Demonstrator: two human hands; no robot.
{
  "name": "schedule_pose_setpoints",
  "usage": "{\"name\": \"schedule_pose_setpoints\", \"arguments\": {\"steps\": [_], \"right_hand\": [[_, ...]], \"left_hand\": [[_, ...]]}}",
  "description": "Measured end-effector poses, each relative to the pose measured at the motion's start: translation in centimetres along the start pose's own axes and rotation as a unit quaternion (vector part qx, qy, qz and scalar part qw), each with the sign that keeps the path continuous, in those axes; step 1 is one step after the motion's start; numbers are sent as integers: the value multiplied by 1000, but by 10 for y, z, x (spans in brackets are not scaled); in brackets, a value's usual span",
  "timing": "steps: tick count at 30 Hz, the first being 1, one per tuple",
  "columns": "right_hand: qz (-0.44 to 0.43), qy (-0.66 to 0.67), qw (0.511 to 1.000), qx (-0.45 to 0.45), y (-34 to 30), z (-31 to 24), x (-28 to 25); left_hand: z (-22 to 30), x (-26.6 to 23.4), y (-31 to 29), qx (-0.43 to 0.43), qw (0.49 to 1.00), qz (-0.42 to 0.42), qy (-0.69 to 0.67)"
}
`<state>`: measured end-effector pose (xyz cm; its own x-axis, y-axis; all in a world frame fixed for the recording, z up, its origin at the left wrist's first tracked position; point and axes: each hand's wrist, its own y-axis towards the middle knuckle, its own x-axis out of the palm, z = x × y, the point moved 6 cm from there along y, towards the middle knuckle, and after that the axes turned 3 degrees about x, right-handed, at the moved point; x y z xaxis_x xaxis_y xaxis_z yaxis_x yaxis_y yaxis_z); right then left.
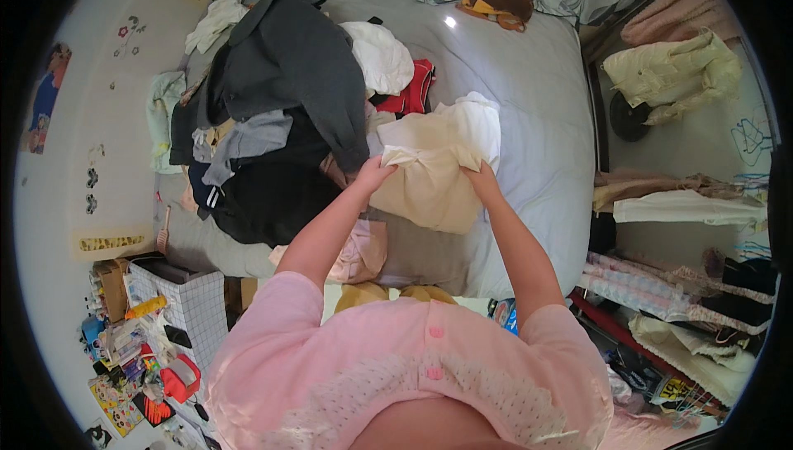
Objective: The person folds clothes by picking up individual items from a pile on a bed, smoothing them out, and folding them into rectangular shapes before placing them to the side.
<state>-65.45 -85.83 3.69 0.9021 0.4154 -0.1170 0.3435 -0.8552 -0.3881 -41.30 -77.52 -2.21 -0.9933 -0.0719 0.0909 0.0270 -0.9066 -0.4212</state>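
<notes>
Grey-sheeted bed (541,144) in a bedroom, with hanging clothes (686,209) along the right. The left hand (378,172) and right hand (481,176) each pinch the upper edge of a beige garment (429,190), which is stretched between them over the near half of the bed; a white garment (486,119) shows at its far right. Judged from the layout, work on the beige piece is under way: opened out, not folded. Left to handle, apparently, are the loosely heaped dark grey coat (289,61) and black garment (273,206).
</notes>
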Motion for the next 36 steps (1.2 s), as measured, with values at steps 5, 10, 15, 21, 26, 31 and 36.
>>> {"name": "schedule_pose_setpoints", "arguments": {"steps": [5,10,15,21,26,31,36], "right_hand": [[158,-133,978,2,78,45,-41],[187,-179,951,168,69,142,-47],[177,-92,911,361,-4,253,-46],[114,66,911,392,-27,273,2],[179,-2,945,274,-3,317,-10],[141,194,870,431,-8,279,11],[-50,270,862,426,5,236,64]], "left_hand": [[18,-9,62,136,940,234,207],[-52,-29,56,75,915,236,318],[-159,-45,34,-145,953,153,219],[-186,-38,5,-195,955,154,160],[-175,-26,28,-180,922,126,319],[-199,-10,28,-242,955,164,52],[-189,21,25,-273,958,-30,-75]]}}
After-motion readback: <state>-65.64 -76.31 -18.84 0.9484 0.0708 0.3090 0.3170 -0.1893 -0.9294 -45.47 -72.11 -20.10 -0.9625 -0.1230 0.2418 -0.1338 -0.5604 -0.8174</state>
